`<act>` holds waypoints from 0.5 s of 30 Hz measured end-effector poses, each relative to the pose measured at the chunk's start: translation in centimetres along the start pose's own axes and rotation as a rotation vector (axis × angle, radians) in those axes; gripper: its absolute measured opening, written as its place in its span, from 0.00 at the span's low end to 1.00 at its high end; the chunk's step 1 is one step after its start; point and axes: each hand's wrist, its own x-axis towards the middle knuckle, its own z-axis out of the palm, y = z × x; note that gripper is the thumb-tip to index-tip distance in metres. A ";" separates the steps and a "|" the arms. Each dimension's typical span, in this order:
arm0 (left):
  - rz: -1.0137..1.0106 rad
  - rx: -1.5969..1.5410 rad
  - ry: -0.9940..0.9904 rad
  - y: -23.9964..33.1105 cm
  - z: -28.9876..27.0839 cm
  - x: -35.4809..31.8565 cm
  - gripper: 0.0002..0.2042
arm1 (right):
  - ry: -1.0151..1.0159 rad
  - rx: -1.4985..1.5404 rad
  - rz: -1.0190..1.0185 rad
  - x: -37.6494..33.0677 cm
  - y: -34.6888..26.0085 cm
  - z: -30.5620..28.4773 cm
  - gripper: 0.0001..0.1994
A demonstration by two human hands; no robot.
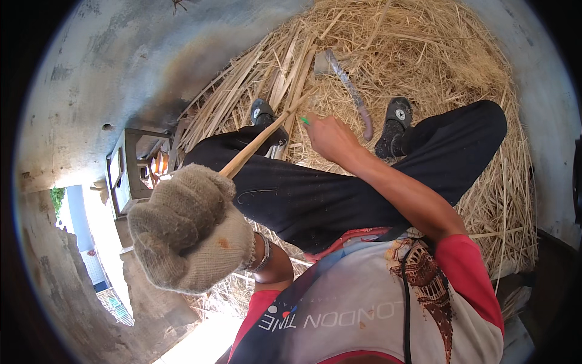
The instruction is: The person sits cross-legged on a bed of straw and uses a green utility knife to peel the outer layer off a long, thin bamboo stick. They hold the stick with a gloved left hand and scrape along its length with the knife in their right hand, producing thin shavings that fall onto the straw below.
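Observation:
My left hand (191, 227), in a thick grey knitted glove, is raised close to the camera and closed around one end of a long pale cane stalk (257, 142). The stalk runs away from the glove, over my left knee, toward the straw. My bare right hand (327, 134) reaches forward between my knees and touches the far end of the stalk; its fingers curl there, and whether they grip it is not visible. A sickle-like tool (351, 91) with a grey blade and worn handle lies on the straw just beyond my right hand.
I sit with knees apart in black trousers, dark sandals (394, 124) planted on a large heap of dry straw and cane (424, 54). A small wooden frame stand (130, 170) stands at the left by a stained concrete wall (121, 60).

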 end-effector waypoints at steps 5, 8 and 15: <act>-0.004 -0.070 0.205 -0.8 -0.2 0.1 0.17 | -0.059 0.186 0.011 -0.3 -2.2 -0.1 0.13; -0.015 -0.118 -0.047 -1.9 -1.7 1.0 0.15 | -0.079 -0.063 0.161 2.1 5.8 2.6 0.15; -0.153 -0.267 -0.556 -0.7 -8.2 1.4 0.26 | -0.068 0.331 -0.014 -1.7 -4.4 -4.7 0.14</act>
